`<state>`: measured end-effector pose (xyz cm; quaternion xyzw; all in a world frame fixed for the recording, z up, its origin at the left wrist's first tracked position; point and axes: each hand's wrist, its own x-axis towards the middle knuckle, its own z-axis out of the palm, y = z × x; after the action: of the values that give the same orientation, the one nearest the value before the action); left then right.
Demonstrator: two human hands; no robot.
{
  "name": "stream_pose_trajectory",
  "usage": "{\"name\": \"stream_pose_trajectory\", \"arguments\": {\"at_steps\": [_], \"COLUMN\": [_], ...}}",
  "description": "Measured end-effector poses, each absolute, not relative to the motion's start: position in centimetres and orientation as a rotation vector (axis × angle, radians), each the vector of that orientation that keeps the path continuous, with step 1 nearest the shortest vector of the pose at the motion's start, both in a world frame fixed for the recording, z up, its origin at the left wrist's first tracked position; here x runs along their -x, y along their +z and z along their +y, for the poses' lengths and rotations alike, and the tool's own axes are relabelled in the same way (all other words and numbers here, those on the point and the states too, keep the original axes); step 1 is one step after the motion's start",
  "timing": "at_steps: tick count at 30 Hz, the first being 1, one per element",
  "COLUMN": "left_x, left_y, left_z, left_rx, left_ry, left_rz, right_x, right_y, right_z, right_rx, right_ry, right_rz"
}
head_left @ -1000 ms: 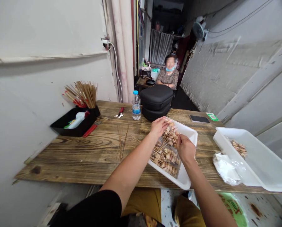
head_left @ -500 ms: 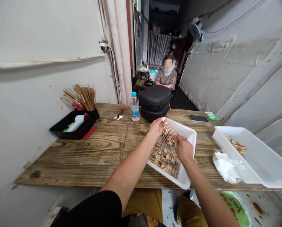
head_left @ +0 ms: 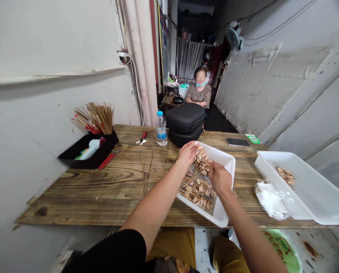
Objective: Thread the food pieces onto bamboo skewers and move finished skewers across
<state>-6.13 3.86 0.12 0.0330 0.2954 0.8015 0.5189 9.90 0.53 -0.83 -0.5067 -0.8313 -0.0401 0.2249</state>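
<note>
A white plastic tray (head_left: 228, 167) stands slantwise on the wooden table in front of me, holding several meat skewers (head_left: 203, 187) with pale pieces threaded on thin sticks. My left hand (head_left: 188, 152) is at the tray's far left corner, its fingers bent together around a small pale piece of meat. Inside the tray, my right hand (head_left: 220, 177) is closed in a pinch at the skewers near the right wall. It seems to grip a skewer, though the fingers hide most of it.
To the right are a second white tray (head_left: 325, 204) with some skewers and a plastic bag (head_left: 271, 201). Loose sticks (head_left: 146, 174) lie left. Behind are a water bottle (head_left: 161, 131), black case (head_left: 185, 121) and phone (head_left: 238, 142). A person (head_left: 199, 93) sits beyond the table.
The view has shifted very slightly. My left fingertips have tilted a little, so less of the pale piece shows; my right hand stays in nearly the same place.
</note>
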Motion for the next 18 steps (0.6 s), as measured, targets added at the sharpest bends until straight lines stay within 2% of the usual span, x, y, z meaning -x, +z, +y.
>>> {"name": "stream_pose_trajectory", "arguments": {"at_steps": [18], "left_x": [5.88], "left_y": [0.47], "left_z": [3.70], "left_rx": [-0.067], "left_ry": [1.943], "left_rz": [0.750], "right_x": [-9.96], "right_y": [-0.98], "right_z": [0.61], "right_rx": [1.397], "right_ry": [-0.148], "right_rz": [-2.340]}}
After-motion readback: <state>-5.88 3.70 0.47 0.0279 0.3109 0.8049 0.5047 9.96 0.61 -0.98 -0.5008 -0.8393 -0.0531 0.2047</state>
